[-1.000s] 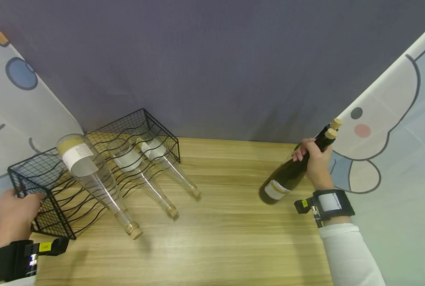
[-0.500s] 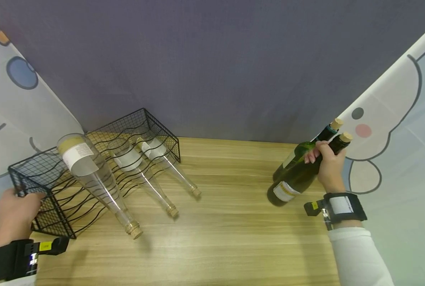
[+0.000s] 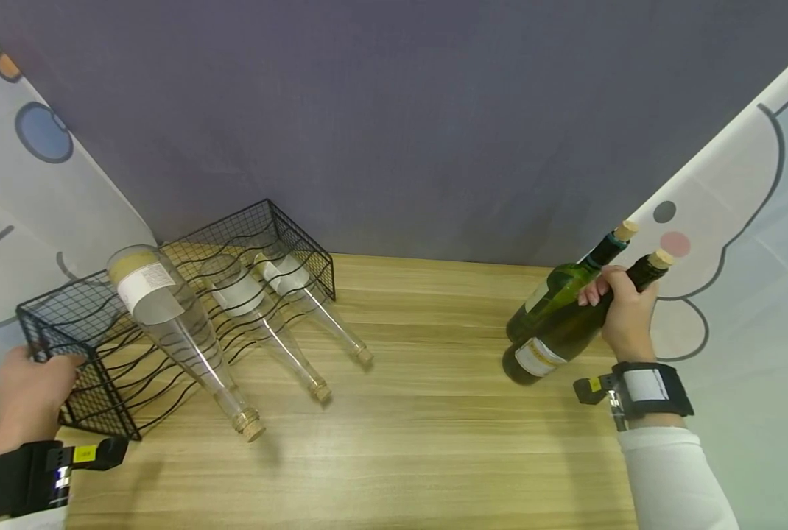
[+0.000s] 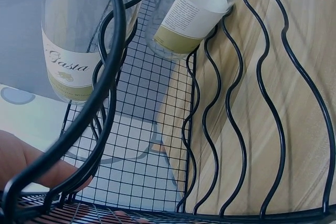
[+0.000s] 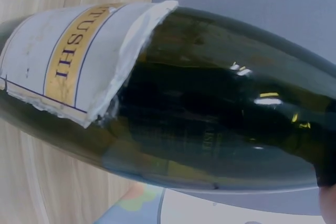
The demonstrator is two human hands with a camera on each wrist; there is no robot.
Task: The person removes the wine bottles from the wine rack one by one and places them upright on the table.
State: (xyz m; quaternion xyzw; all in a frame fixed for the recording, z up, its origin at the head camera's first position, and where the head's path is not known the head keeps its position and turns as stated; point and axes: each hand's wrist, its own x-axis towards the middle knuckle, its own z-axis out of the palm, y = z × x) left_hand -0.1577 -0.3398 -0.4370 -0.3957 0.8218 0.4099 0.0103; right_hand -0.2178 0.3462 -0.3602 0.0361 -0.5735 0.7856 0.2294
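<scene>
The left hand (image 3: 36,384) grips the near left end of a black wire rack (image 3: 99,383); its fingers (image 4: 68,176) show at the wire in the left wrist view. Three clear corked bottles lie on the rack: a large one (image 3: 191,342), a middle one (image 3: 271,331) and a smaller one (image 3: 321,313), corks toward the front right. At the right, the right hand (image 3: 622,309) holds a dark green bottle (image 3: 573,324) by its neck, tilted. That bottle's torn label (image 5: 68,61) fills part of the right wrist view. Behind it stands a green bottle (image 3: 560,287).
The wooden table (image 3: 394,442) stretches between the rack and the green bottles. A grey wall panel (image 3: 394,132) rises behind, with printed sheets (image 3: 719,206) at the right and left (image 3: 16,206).
The right hand and the dark bottle have moved right and slightly toward the front, so the green bottle behind shows more. The left hand and rack stay where they were.
</scene>
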